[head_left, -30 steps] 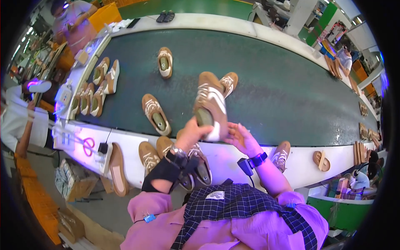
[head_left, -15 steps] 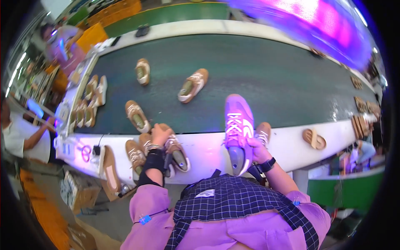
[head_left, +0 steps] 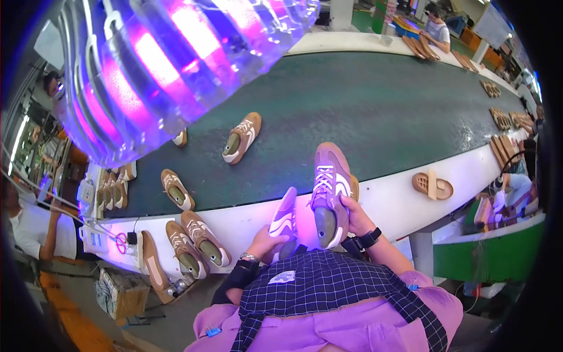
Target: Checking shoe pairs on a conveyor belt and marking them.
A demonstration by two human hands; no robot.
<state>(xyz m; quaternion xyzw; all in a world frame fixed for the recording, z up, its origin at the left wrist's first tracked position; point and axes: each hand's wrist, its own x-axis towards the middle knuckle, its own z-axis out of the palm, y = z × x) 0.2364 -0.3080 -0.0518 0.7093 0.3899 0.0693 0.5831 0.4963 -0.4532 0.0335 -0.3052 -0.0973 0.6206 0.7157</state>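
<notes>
Both hands are apart, each clamped on a shoe: the right hand [head_left: 353, 216] grips a brown sneaker [head_left: 329, 190] upright by its heel, and the left hand [head_left: 268, 242] holds a second sneaker [head_left: 285, 220] just beside it, above the white near edge of the surface [head_left: 387, 199].

Your right hand [head_left: 353, 216] holds one shoe [head_left: 328, 190] upright at the near ledge [head_left: 399, 202] of the conveyor belt [head_left: 375, 111], and your left hand [head_left: 267, 242] grips a second shoe [head_left: 285, 220] just to its left, the two nearly touching. Further left on the ledge lie two more shoes [head_left: 196, 243] side by side. On the belt beyond them sit single shoes [head_left: 241, 138], well apart. To your right a sole [head_left: 432, 185] rests on the ledge.
</notes>
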